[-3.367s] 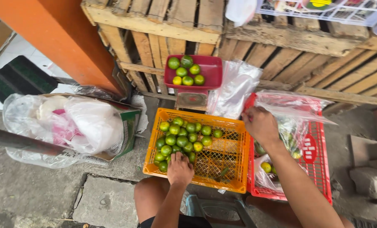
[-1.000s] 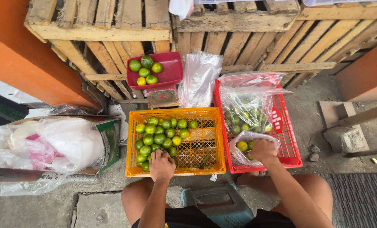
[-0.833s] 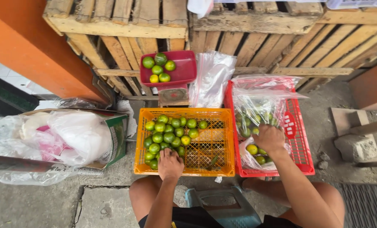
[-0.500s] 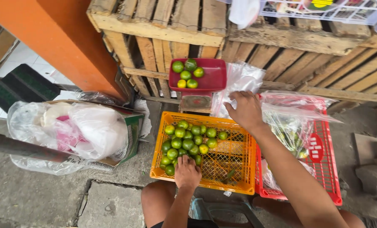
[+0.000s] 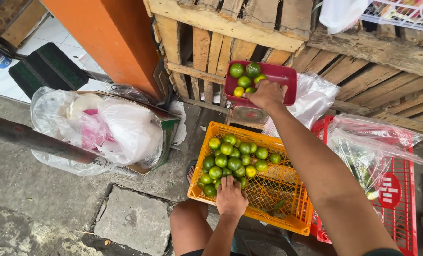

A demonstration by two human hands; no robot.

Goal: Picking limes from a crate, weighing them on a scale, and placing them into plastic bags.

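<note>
The right hand (image 5: 267, 94) is stretched forward over the red tray (image 5: 287, 78), which is placed on a small scale (image 5: 247, 115) in front of the wooden pallets (image 5: 230, 28). The fingers are curled over the limes in the tray (image 5: 244, 76), and the hand is touching them, but it cannot be told whether a lime is closed inside the hand, because the palm is turned down. The left hand (image 5: 231, 198) is laid inside the orange crate (image 5: 273, 187), at its near edge, with the fingers bent down on the pile of limes (image 5: 230, 159); whether a fruit is gripped there cannot be told either. The two hands are kept well apart, one at the tray and one in the crate. The limes in the crate are gathered at its left side, most of them green and a few yellow, while the right side of the crate shows bare mesh. Just beside the orange crate, on its right, a red crate (image 5: 401, 199) is seen, with a clear plastic bag (image 5: 368, 151) in it. To the left, on the concrete ground, a cardboard box (image 5: 166, 130) filled with crumpled plastic bags (image 5: 102, 130) is placed near an orange pillar (image 5: 112, 38). A dark mat (image 5: 45, 71) is lying further left.
</note>
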